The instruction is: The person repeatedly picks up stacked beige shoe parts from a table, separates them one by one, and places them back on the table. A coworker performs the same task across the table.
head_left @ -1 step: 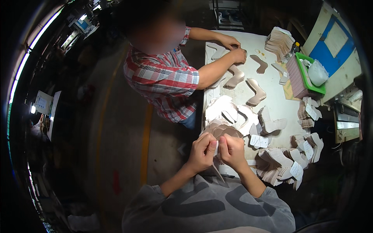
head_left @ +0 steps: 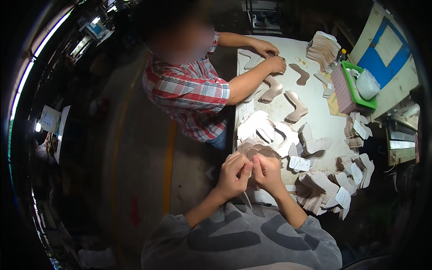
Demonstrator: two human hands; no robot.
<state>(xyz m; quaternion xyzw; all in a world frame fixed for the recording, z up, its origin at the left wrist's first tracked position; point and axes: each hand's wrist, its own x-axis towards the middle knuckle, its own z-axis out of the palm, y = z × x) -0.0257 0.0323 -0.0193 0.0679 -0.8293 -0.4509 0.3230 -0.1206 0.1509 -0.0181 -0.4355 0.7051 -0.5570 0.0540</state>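
My left hand (head_left: 233, 176) and my right hand (head_left: 268, 174) are close together at the table's near edge, fingers curled and thumbs up. Between them they pinch a thin, pale cut piece (head_left: 247, 200). Its narrow end hangs below my left hand; my fingers hide most of the rest. Just beyond my knuckles lies a fanned pile of brown cut pieces (head_left: 259, 150). Farther on, a brightly lit heap of white curved pieces (head_left: 256, 126) rests on the table. A white tag (head_left: 299, 164) lies to the right of my right hand.
A co-worker in a plaid shirt (head_left: 189, 90) stands at the table's left, both hands on pieces at the far end. Tagged stacks of curved pieces (head_left: 317, 191) line the right side. A green basket (head_left: 366, 102) with a plastic bag stands at the right edge.
The hanging end of the pale piece has swung slightly left and shows less below my hands. Both hands keep nearly the same place.
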